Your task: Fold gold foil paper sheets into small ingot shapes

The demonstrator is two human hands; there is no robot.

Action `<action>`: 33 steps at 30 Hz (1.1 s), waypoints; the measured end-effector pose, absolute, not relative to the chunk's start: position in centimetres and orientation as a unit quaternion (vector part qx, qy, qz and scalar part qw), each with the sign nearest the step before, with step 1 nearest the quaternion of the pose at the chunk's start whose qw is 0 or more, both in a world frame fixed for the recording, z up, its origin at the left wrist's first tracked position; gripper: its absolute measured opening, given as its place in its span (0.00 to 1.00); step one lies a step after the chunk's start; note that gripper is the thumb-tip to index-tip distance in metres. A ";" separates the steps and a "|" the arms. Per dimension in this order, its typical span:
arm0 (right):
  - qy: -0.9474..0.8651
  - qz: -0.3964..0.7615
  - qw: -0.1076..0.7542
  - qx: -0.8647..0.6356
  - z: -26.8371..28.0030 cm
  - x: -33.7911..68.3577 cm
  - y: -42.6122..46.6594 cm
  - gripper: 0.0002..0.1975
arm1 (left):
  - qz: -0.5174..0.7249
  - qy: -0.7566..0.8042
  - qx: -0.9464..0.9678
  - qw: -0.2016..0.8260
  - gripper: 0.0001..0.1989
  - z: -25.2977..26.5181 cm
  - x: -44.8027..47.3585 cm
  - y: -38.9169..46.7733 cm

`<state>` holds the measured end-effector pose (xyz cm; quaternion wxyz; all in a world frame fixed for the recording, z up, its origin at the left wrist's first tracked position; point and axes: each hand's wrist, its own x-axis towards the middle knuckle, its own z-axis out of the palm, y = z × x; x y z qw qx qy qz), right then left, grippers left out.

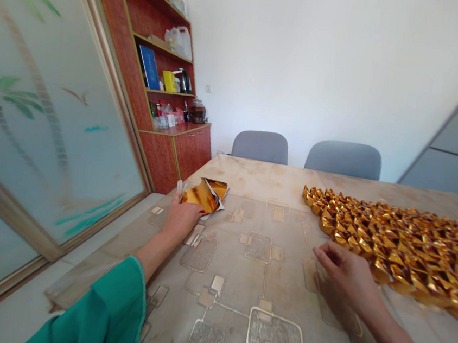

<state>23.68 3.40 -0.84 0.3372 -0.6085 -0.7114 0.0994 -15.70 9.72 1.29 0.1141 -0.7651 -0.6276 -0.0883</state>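
My left hand (183, 217) is at the far left part of the table, its fingers closed on the near edge of gold foil paper (198, 196). The sheets lie in a small loose stack, with the top one curling up and pale undersides showing at the edges. My right hand (344, 265) hovers over the table with its fingers curled together, and I see nothing in them. Just beyond and to the right of it stand many folded gold foil pieces (394, 238), packed in close rows.
A patterned cover lies over the table (235, 303). Two grey chairs (261, 146) stand at the far side against a white wall. On the left are a sliding glass door (57, 93) with painted palms and a reddish wooden shelf unit (155, 155) holding bottles and a kettle.
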 end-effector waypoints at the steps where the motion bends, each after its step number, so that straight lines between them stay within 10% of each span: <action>1: -0.713 0.101 0.338 -0.606 -0.8 23.7 3.4 0.18 | -0.090 -0.628 -0.764 0.117 0.15 1.3 -15.7 9.8; 20: -0.724 0.155 0.357 -0.569 0.3 22.2 2.7 0.17 | -0.294 -0.627 -0.691 0.207 0.08 5.0 -14.9 6.3; 29: -0.618 0.512 0.436 -0.407 1.3 20.1 1.0 0.23 | -0.541 -0.425 -0.546 -0.479 0.24 5.1 -8.6 0.6; 33: -0.531 0.661 0.431 -0.310 1.8 19.0 0.3 0.29 | -0.516 -0.387 -0.472 -0.601 0.37 2.8 -4.6 0.3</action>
